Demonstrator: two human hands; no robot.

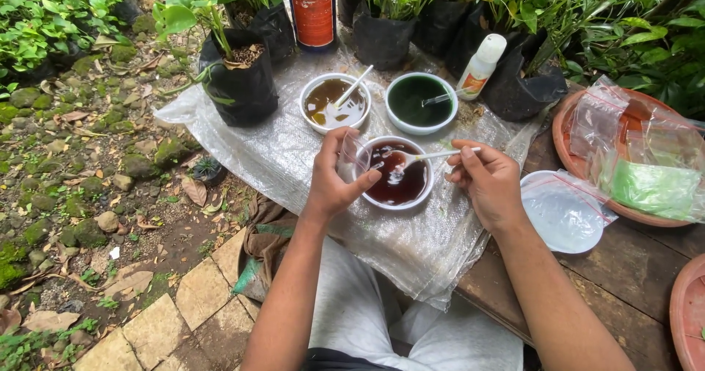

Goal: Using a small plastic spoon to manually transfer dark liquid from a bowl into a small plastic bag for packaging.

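Spooning dark red liquid from a white bowl into a small clear bag.

The left hand (332,182), fingers closed on the small clear bag (351,154), holds it at the near-left rim of the red-liquid bowl (396,173); the right hand (486,180), fingers pinched together on the white spoon (429,155), reaches in from the bowl's right with the spoon head over the liquid. To do this well, it seems best to keep the bag mouth open and close to the rim, and the spoon level. Both forearms rise from below, wrists slightly bent inward. Behind this bowl on the plastic-covered worktop (279,151) stand a brown-liquid bowl (334,103) and a green-liquid bowl (421,103).
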